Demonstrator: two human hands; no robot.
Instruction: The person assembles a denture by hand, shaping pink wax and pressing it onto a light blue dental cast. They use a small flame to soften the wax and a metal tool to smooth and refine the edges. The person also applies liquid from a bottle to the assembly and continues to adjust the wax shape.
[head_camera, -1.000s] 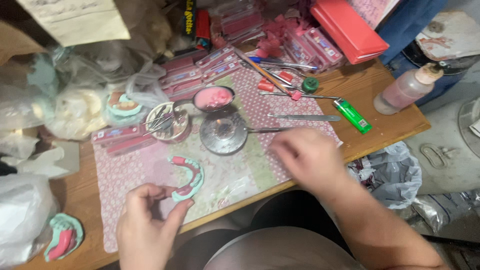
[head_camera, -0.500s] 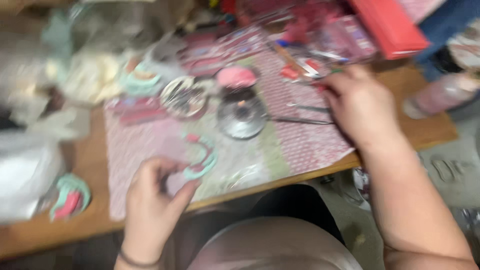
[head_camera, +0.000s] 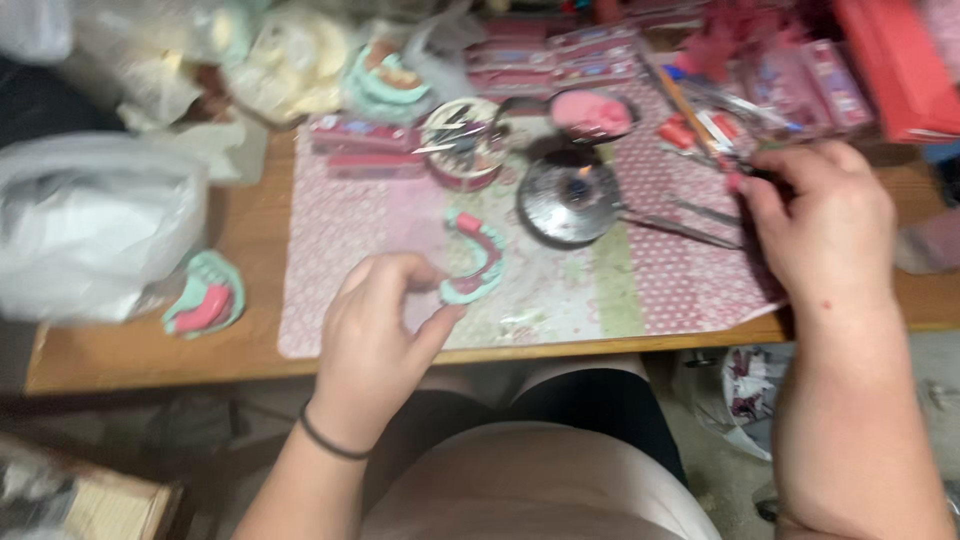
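My left hand (head_camera: 377, 322) pinches the near end of a teal, horseshoe-shaped dental model with pink wax (head_camera: 475, 259) that lies on the pink patterned mat (head_camera: 350, 250). My right hand (head_camera: 825, 230) is over the mat's right side, fingers closed around a thin tool (head_camera: 745, 172) near the red-handled instruments; the blur hides the tool's shape. A small round metal burner with a flame (head_camera: 572, 196) stands between the two hands.
A second teal dental model (head_camera: 205, 297) lies on the wooden table (head_camera: 130, 350) at left beside a white plastic bag (head_camera: 95, 225). A tin of metal tools (head_camera: 462, 142), a pink-filled dish (head_camera: 592, 112), flat pink packets and a red box (head_camera: 900, 60) crowd the back.
My right hand has moved right and away from me to the tools and closed on one. My left hand has stayed on the dental model. The camera has shifted.
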